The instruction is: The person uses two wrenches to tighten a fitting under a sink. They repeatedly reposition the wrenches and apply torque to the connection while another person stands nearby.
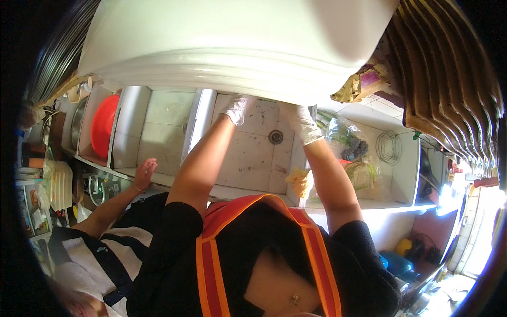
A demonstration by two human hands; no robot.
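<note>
Both my hands wear thin whitish gloves and reach forward over a white-tiled sink basin [237, 164]. My left hand [240, 109] is on the left, at the lower edge of a big white ridged object [237, 37] that fills the top of the view. Its fingers are hidden there. Further right, my right hand [302, 124] meets the same edge near the basin's right wall, and its fingers are also out of sight. Whether either hand grips the white object cannot be made out. A round dark drain [275, 137] lies between my forearms.
A yellow glove [300, 182] lies on the right divider, beside bagged green vegetables [364, 171] and a wire coil [388, 147]. Left are another tiled basin [165, 127] and a red basin [104, 126]. Close by, another person's hand [145, 173] rests near the sink's edge. Brown wavy-edged sheets [449, 79] hang upper right.
</note>
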